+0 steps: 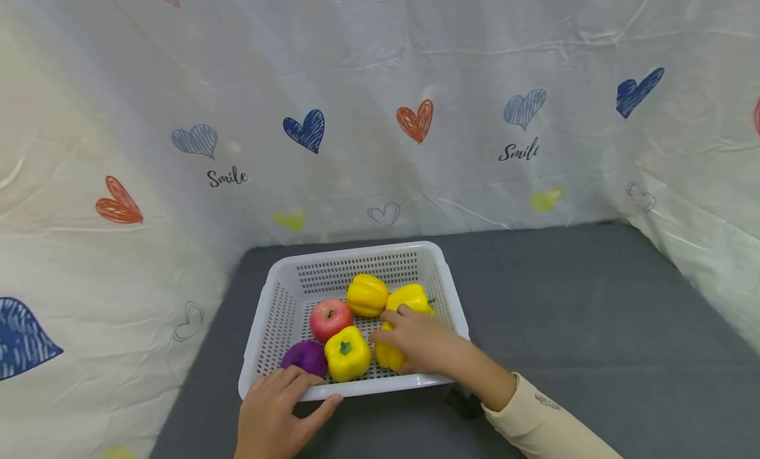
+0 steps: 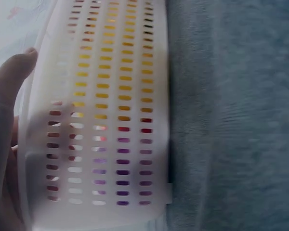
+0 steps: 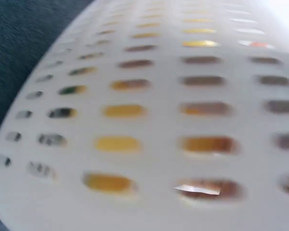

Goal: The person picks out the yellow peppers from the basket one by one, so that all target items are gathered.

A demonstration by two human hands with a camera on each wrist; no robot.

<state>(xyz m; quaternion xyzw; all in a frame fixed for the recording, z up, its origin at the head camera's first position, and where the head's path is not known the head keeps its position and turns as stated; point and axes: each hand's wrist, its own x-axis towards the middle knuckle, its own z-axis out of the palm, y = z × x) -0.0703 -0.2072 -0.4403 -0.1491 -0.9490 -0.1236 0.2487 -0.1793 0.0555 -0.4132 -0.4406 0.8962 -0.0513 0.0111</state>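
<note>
A white perforated plastic basket (image 1: 256, 340) holds several yellow bell peppers, a red apple (image 1: 330, 319) and a smooth purple round item (image 1: 305, 357). My left hand (image 1: 279, 406) grips the near-left rim, fingers over the edge and thumb outside; the left wrist view shows the thumb (image 2: 17, 72) beside the basket wall (image 2: 156, 96). Inside the basket at the near right, my right hand (image 1: 418, 340) holds a yellow bell pepper (image 1: 387, 357), partly hidden by the fingers. In the right wrist view the basket wall (image 3: 164, 127) hides most of that hand.
Near the basket's middle stands a yellow pepper (image 1: 348, 355) with a green stem. Two more yellow peppers, one at the back (image 1: 367, 295) and another at the right (image 1: 411, 297), lie behind. Dark grey cloth (image 1: 564, 327) covers the table, and a heart-printed curtain (image 1: 356, 175) hangs behind it.
</note>
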